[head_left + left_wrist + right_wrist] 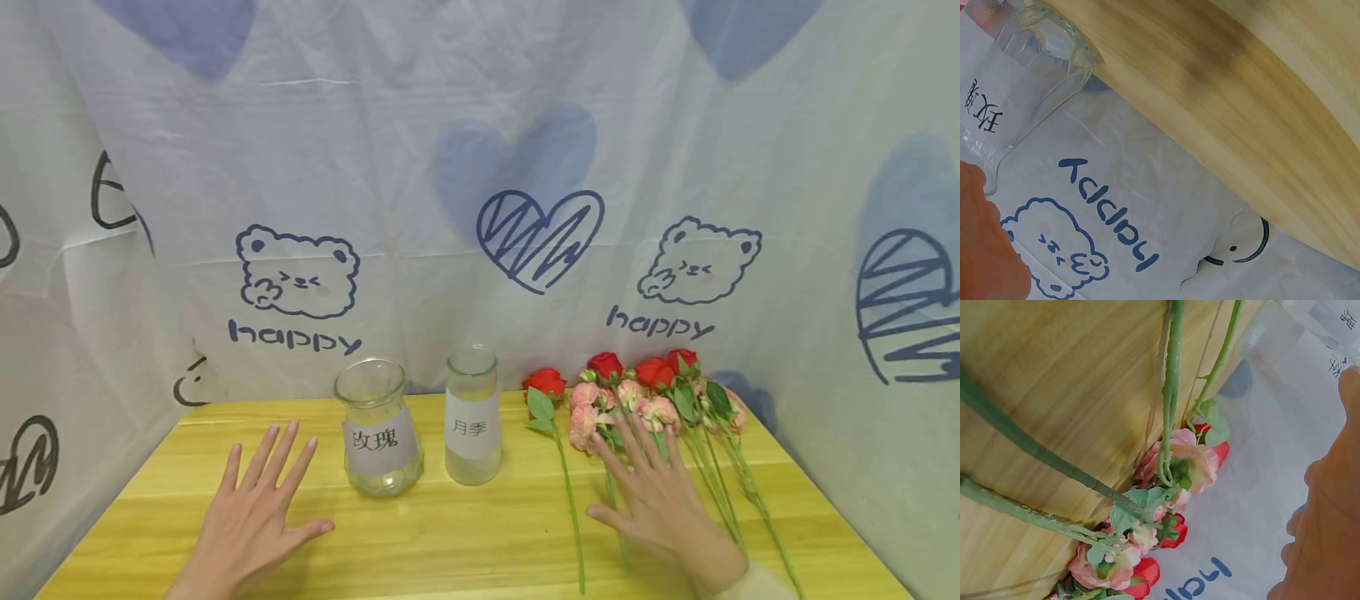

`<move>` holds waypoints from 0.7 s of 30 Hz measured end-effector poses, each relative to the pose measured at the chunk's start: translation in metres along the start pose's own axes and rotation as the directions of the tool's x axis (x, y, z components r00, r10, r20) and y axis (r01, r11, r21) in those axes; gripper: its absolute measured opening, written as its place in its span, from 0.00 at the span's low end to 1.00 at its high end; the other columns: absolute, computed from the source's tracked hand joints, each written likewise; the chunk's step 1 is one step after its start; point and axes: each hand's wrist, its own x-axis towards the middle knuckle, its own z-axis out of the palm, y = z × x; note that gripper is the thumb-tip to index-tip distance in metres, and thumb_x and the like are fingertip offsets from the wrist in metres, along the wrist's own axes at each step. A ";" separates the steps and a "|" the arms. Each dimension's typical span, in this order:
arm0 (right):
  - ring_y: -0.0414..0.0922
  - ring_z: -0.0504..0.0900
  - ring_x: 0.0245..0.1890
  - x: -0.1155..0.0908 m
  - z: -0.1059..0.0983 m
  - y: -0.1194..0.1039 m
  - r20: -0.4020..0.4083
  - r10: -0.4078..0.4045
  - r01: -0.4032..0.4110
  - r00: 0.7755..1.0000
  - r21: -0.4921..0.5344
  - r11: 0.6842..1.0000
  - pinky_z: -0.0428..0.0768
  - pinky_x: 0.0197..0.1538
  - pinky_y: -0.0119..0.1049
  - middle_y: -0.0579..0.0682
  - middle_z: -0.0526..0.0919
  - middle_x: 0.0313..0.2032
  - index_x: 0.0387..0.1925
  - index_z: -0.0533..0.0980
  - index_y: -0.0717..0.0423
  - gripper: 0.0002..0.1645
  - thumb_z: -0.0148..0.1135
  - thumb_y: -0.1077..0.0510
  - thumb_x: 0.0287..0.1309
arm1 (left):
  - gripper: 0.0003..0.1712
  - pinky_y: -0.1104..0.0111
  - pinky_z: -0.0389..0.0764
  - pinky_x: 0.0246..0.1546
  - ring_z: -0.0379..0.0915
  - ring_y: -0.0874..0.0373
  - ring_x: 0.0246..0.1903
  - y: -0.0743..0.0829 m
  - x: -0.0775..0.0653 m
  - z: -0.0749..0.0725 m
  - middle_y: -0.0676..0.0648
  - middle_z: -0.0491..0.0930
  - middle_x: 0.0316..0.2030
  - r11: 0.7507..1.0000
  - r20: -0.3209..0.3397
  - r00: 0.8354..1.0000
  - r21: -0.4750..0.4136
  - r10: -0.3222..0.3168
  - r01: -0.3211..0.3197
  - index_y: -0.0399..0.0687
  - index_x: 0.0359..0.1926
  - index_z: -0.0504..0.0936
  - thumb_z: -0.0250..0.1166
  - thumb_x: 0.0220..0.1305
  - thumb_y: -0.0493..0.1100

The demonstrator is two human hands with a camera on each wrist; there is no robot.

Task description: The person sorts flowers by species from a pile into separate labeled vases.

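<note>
My left hand (251,521) is spread with straight fingers over the table's left part, holding nothing. To its right stands a wide-necked glass vase (382,482) with a paper label; the left wrist view shows this vase (1054,87) too. Beside it is a straight glass vase (472,468), also labelled. My right hand (660,508), fingers spread and holding nothing, hovers over the flower stems. Under and beyond its fingertips lie pink flowers (585,417) and several red roses (545,382) with long green stems. In the right wrist view, pink blooms (1194,456) hang on thick stems.
The wooden table (390,542) has a yellow grain. A white cloth (405,167) printed with hearts and bears hangs behind it and along both sides. The single rose stem (573,508) reaches toward the table's front, and other stems (761,500) extend at the right.
</note>
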 end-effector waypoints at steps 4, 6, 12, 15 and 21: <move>0.54 0.31 0.73 -0.002 -0.001 0.001 0.000 0.004 -0.004 1.000 0.000 1.000 0.32 0.68 0.65 0.56 0.32 0.75 0.77 0.35 0.41 0.49 0.25 0.22 0.63 | 0.53 0.44 0.36 0.70 0.38 0.45 0.73 0.001 0.000 -0.001 0.46 0.37 0.76 1.000 0.020 1.000 0.003 -0.005 0.004 0.56 0.77 0.41 0.33 0.60 0.81; 0.53 0.29 0.73 -0.004 -0.002 0.001 0.042 0.026 -0.027 0.999 0.016 1.000 0.34 0.67 0.66 0.56 0.32 0.75 0.76 0.36 0.41 0.49 0.28 0.23 0.63 | 0.54 0.45 0.34 0.70 0.34 0.47 0.73 0.002 -0.001 -0.001 0.46 0.36 0.76 1.000 0.047 0.999 0.004 -0.017 0.016 0.55 0.77 0.42 0.34 0.60 0.80; 0.57 0.29 0.72 -0.006 -0.014 -0.005 0.301 0.148 -0.210 0.942 0.185 0.960 0.37 0.67 0.68 0.62 0.38 0.74 0.73 0.55 0.58 0.50 0.54 0.32 0.61 | 0.51 0.48 0.30 0.70 0.29 0.46 0.73 0.015 -0.002 -0.005 0.39 0.37 0.75 0.979 0.166 0.972 -0.092 -0.167 0.183 0.38 0.74 0.52 0.48 0.66 0.71; 0.66 0.43 0.71 -0.003 -0.017 -0.009 0.360 0.205 -0.313 0.910 0.273 0.910 0.47 0.66 0.69 0.67 0.45 0.72 0.72 0.56 0.62 0.49 0.57 0.36 0.61 | 0.49 0.47 0.32 0.70 0.32 0.40 0.72 0.025 0.002 -0.007 0.33 0.40 0.74 0.913 0.224 0.932 -0.234 -0.285 0.336 0.32 0.73 0.51 0.57 0.66 0.62; 0.68 0.64 0.63 0.010 -0.017 -0.015 0.436 0.349 -0.555 0.830 0.575 0.601 0.68 0.59 0.63 0.69 0.61 0.67 0.71 0.57 0.64 0.45 0.60 0.43 0.63 | 0.57 0.38 0.44 0.67 0.40 0.28 0.68 0.045 0.013 -0.008 0.26 0.43 0.71 0.670 0.256 0.848 -0.525 -0.464 0.525 0.33 0.74 0.40 0.69 0.60 0.48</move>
